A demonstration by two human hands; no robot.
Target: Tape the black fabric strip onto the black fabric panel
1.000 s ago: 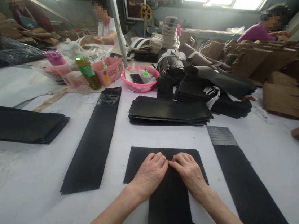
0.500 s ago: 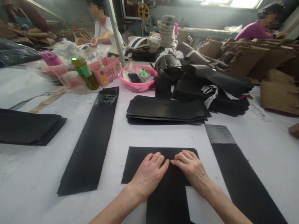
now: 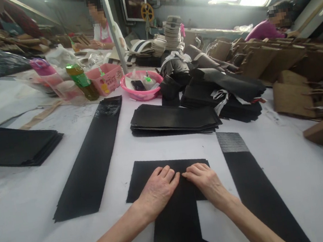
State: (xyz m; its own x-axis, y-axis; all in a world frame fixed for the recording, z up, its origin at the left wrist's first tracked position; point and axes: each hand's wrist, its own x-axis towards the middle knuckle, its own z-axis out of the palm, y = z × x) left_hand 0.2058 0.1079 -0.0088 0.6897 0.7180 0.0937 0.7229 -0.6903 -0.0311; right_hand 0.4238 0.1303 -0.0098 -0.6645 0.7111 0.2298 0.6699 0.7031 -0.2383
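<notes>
In the head view, a long black strip runs from the bottom edge up onto a black sheet lying crosswise, forming a T. My left hand presses on the strip's upper end with its fingers curled and closed. Close beside it, my right hand is closed the same way at the strip's right side, thumb tips almost touching. What lies under the fingertips is hidden. Left of them lies a stack of black strips, and on the right another black strip stack with a shiny grey end band.
Beyond the hands sit a pile of black pieces and a pink basin holding a phone. A pink box and green-labelled bottle stand left of it. Brown bags crowd the right. Two co-workers sit at the back.
The whole view has shifted slightly, so background things appear farther left. My hands stay at the strip's upper end, with hardly any movement against it.
</notes>
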